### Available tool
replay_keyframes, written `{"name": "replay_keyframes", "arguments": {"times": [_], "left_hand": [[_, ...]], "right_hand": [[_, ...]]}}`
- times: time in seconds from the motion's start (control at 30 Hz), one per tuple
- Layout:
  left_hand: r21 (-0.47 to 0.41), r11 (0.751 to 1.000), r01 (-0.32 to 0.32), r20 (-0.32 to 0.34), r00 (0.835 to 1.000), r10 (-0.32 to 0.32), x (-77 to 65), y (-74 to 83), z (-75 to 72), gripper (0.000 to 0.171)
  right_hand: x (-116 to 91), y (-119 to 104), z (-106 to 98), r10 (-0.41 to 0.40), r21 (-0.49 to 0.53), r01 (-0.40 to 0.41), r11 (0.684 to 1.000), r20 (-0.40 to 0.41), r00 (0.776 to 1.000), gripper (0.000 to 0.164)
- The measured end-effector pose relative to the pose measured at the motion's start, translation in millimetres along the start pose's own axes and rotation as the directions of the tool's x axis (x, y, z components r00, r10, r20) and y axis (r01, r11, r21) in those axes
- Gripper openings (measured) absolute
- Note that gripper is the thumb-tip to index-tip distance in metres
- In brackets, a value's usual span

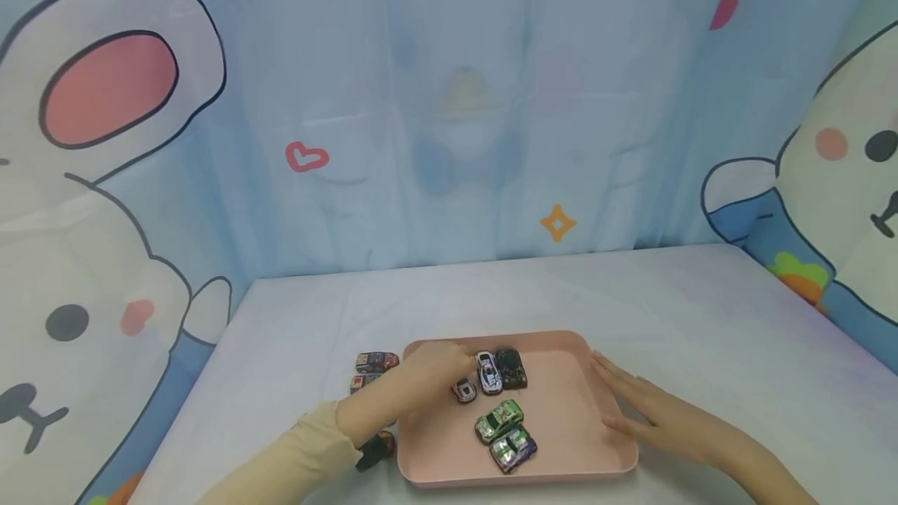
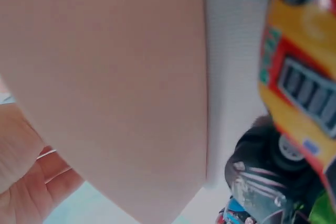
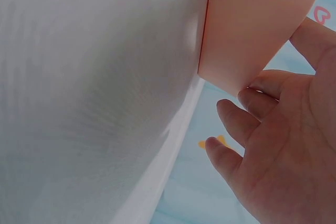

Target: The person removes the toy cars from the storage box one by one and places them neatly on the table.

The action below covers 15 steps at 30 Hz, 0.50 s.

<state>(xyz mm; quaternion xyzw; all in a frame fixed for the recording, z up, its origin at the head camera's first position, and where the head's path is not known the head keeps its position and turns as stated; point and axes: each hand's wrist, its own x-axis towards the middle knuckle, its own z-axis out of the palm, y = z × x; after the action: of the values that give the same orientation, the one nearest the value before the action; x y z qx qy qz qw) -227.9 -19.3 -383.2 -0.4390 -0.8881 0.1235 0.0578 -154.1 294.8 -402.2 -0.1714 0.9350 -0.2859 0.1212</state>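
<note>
A pink tray [image 1: 568, 404] lies on the white table with several toy cars in it. My left hand [image 1: 438, 365] reaches over its left side, the fingers bent down on a small toy car [image 1: 464, 390] whose far end they hide. Beside that car stand a white toy car [image 1: 489, 373] and a black toy car [image 1: 511, 369]. Nearer to me lie a green toy car [image 1: 499, 421] and a green-and-purple toy car [image 1: 514, 449]. At the tray's right wall my right hand [image 1: 655, 415] rests with fairly straight fingers; in the right wrist view its fingertips touch the wall.
More toy cars stand left of the tray, among them a blue-and-red car [image 1: 376, 361] and a dark car [image 1: 376, 450], partly behind my left sleeve [image 1: 302, 450]. A yellow-and-red toy car [image 2: 302, 56] shows close up. A printed curtain [image 1: 449, 115] hangs behind the table.
</note>
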Motion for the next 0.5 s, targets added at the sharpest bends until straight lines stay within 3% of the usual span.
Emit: {"name": "replay_keyframes", "arguments": {"times": [0.23,0.5], "left_hand": [[0.041,0.999,0.025,0.012,1.0,-0.025,-4.6,2.9,-1.6,0.016],[-0.066,0.998,0.009,0.001,1.0,-0.009,-10.0,1.4,-1.4,0.01]], "right_hand": [[-0.2,0.7,1.0,0.005,0.0,-0.005,1.0,0.0,1.0,0.08],[-0.1,1.7,0.4,-0.002,0.001,0.002,1.0,0.0,1.0,0.08]]}}
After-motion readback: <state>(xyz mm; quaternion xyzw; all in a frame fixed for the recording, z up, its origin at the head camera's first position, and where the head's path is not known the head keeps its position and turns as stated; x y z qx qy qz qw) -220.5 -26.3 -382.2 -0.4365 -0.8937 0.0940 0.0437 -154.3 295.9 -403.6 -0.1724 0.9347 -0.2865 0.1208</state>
